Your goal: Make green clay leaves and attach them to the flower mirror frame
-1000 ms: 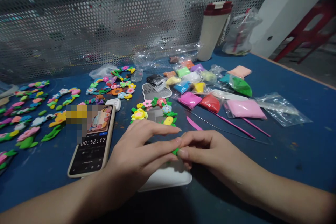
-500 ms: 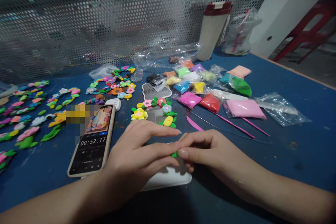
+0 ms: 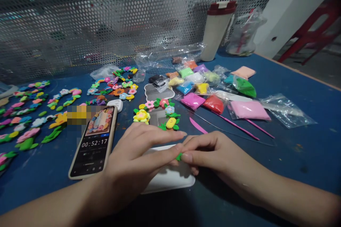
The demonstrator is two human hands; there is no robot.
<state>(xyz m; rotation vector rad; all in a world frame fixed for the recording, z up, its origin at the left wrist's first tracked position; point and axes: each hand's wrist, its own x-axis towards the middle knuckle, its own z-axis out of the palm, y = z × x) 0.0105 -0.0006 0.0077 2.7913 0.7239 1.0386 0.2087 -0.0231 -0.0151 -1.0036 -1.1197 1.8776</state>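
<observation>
Across the left of the blue table (image 3: 293,173), rows of colourful flower ornaments (image 3: 30,135) lie spread from near to far. To their right, the phone (image 3: 92,161) lies tilted, showing 00:52:17, with a small white case (image 3: 116,105) just beyond its far end; more ornaments in rings (image 3: 118,92) sit farther off.

Right of the phone you stretch your left hand (image 3: 138,150) over a white pad (image 3: 174,181), its fingers long and partly apart. They reach the green piece (image 3: 179,156) — whether they also grip it, you cannot tell. Just beyond that hand lies a ring of flowers (image 3: 141,116) with yellow, pink and blue blooms.

The green piece is above the pad, at the tips of your right hand (image 3: 210,152), where thumb and forefinger are pinched together on it; the other fingers curl beneath, partly hidden.

Farther out, on the right, are a pink blade (image 3: 197,125), packets in many colours (image 3: 214,104) and slim pink sticks (image 3: 237,126). At the far side stands the cream cup (image 3: 215,35) with its dark red lid — just left of a clear bag (image 3: 242,37).
</observation>
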